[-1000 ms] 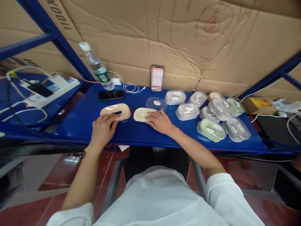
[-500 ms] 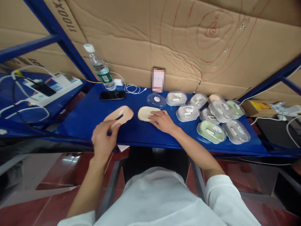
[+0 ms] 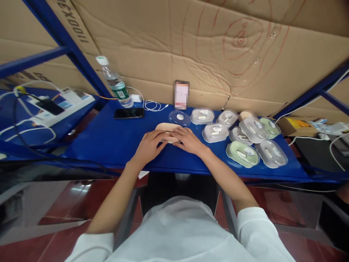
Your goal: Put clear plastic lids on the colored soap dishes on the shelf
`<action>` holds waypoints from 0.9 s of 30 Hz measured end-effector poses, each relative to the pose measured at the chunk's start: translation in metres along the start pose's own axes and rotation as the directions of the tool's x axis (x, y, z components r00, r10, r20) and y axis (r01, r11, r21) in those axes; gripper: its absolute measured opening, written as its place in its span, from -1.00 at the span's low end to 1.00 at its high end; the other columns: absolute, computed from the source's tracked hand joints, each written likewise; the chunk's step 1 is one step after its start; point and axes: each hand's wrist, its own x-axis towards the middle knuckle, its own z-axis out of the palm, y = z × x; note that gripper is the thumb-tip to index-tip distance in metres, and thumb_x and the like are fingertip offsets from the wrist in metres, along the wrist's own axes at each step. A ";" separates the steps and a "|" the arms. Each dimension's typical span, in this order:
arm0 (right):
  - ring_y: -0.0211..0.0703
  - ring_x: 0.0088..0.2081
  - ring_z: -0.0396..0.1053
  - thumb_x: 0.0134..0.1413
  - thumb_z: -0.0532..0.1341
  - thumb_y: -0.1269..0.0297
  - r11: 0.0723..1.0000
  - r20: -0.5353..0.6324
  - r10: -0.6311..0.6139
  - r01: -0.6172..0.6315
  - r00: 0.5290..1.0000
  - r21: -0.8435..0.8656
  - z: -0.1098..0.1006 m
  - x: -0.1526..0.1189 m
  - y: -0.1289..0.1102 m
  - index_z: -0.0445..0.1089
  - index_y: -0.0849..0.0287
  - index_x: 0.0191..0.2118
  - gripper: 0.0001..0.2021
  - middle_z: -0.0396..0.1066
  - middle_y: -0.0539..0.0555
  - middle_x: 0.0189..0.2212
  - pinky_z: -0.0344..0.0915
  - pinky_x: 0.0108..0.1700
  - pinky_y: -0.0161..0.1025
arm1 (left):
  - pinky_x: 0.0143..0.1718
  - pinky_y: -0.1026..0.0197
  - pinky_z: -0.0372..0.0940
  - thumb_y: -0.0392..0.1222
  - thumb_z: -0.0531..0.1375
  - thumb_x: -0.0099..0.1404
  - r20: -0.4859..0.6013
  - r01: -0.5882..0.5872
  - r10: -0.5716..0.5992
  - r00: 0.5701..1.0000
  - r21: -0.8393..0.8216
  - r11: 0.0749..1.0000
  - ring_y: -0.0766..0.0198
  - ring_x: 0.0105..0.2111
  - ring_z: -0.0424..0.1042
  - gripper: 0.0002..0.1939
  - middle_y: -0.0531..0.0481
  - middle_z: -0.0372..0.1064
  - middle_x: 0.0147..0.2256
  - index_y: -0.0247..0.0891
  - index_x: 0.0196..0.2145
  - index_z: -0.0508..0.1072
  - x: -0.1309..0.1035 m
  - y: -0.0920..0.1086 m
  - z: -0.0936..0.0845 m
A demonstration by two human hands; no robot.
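Note:
A peach oval soap dish tray (image 3: 163, 126) lies at the middle of the blue table, over the cream soap dish base, which it and my hands now mostly cover. My left hand (image 3: 149, 145) grips the tray's left side, fingers over its top and thumb at the near edge. From the right, my right hand (image 3: 190, 140) holds the same piece, fingers bent over its rim. The two hands' fingertips nearly meet above the tray's centre. Just behind it lies a clear oval lid (image 3: 179, 118) with a round white sticker.
Several lidded soap boxes (image 3: 215, 133) in grey, green and peach crowd the table's right side, one resting on others. At the back stand a propped phone (image 3: 181, 95) and a water bottle (image 3: 117, 87). A dark phone (image 3: 129, 113) and white cable (image 3: 154, 106) lie at left.
My left hand has moved right with the slotted peach tray and set it over the cream base. My right hand has stayed near the base and now touches the tray too.

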 end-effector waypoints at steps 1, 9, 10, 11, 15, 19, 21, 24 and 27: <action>0.10 0.49 0.18 0.49 0.24 0.22 1.000 0.011 -0.003 0.003 1.000 -0.008 0.003 0.001 0.000 0.32 0.04 0.45 -0.50 0.32 0.20 0.43 0.10 0.49 0.14 | 0.28 -0.12 0.26 -0.04 0.09 0.57 -0.002 0.004 -0.004 1.000 -0.015 1.000 -0.08 0.30 0.41 -0.62 -0.18 0.47 0.26 -0.10 0.22 0.52 -0.003 -0.002 0.002; 0.01 0.59 -0.06 0.60 0.03 0.11 0.992 -0.110 0.122 -0.123 0.986 0.007 0.009 0.007 0.002 0.15 0.06 0.54 -0.47 0.06 0.18 0.56 -0.09 0.56 0.15 | 0.34 -0.25 0.17 -0.01 0.20 0.51 -0.139 0.097 -0.093 0.986 0.016 0.995 -0.11 0.23 0.45 -0.77 -0.19 0.54 0.12 -0.10 -0.08 0.61 -0.015 -0.004 0.008; 0.07 0.58 -0.06 0.59 0.05 0.10 0.979 -0.129 0.201 -0.202 0.971 0.003 0.008 0.007 0.006 0.14 0.12 0.54 -0.44 0.07 0.23 0.55 -0.08 0.56 0.18 | 0.35 -0.27 0.16 0.00 0.23 0.48 -0.179 0.130 -0.124 0.976 0.023 0.991 -0.13 0.24 0.43 -0.79 -0.20 0.51 0.13 -0.11 -0.13 0.61 -0.015 -0.004 0.008; 0.13 0.57 -0.02 0.56 0.09 0.09 0.963 -0.133 0.266 -0.269 0.955 -0.002 0.008 0.008 0.009 0.17 0.18 0.53 -0.43 0.12 0.28 0.53 -0.07 0.55 0.20 | 0.35 -0.28 0.16 0.00 0.25 0.46 -0.213 0.161 -0.153 0.965 0.019 0.987 -0.15 0.27 0.39 -0.80 -0.22 0.47 0.17 -0.13 -0.16 0.60 -0.015 -0.005 0.009; 0.28 0.50 0.10 0.42 0.30 0.11 0.935 -0.134 0.348 -0.353 0.928 -0.015 0.008 0.006 0.015 0.33 0.19 0.43 -0.42 0.21 0.36 0.45 0.06 0.49 0.27 | 0.40 -0.23 0.20 -0.05 0.30 0.38 -0.233 0.192 -0.210 0.950 -0.095 0.977 -0.19 0.41 0.22 -0.76 -0.36 0.25 0.31 -0.22 -0.08 0.52 -0.016 -0.013 0.014; 0.40 0.51 0.08 0.43 0.27 0.19 0.901 -0.184 0.431 -0.431 0.884 0.039 0.006 0.005 0.011 0.36 0.15 0.42 -0.47 0.17 0.40 0.47 0.15 0.41 0.43 | 0.45 -0.25 0.16 -0.13 0.31 0.34 -0.223 0.186 -0.215 0.951 -0.143 0.972 -0.22 0.43 0.17 -0.73 -0.38 0.23 0.30 -0.24 -0.04 0.47 -0.018 -0.018 0.018; 0.23 0.48 0.16 0.52 0.14 0.18 0.910 -0.198 0.414 -0.411 0.888 0.059 0.004 0.005 0.010 0.31 0.13 0.46 -0.50 0.24 0.36 0.44 0.21 0.42 0.29 | 0.43 -0.25 0.20 -0.11 0.32 0.35 -0.226 0.184 -0.216 0.950 -0.153 0.971 -0.20 0.42 0.20 -0.66 -0.37 0.20 0.32 -0.23 0.04 0.44 -0.019 -0.018 0.018; 0.00 0.47 0.21 0.57 0.05 0.16 0.975 -0.174 0.218 -0.207 0.960 0.078 0.002 0.004 0.005 0.26 0.02 0.49 -0.51 0.27 0.22 0.45 0.20 0.46 0.09 | 0.35 -0.20 0.33 -0.06 0.32 0.37 -0.193 0.156 -0.209 0.959 -0.258 0.954 -0.14 0.40 0.26 -0.41 -0.38 0.09 0.40 -0.22 0.27 0.29 -0.019 -0.018 0.019; 0.07 0.54 0.08 0.55 0.10 0.13 0.998 -0.108 0.018 -0.011 0.994 0.057 0.003 0.003 -0.003 0.31 -0.06 0.46 -0.53 0.21 0.14 0.50 0.08 0.51 0.21 | 0.30 -0.16 0.38 -0.01 0.34 0.37 -0.126 0.140 -0.201 0.972 -0.376 0.916 -0.11 0.36 0.33 -0.18 -0.39 0.07 0.44 -0.19 0.45 0.11 -0.019 -0.019 0.019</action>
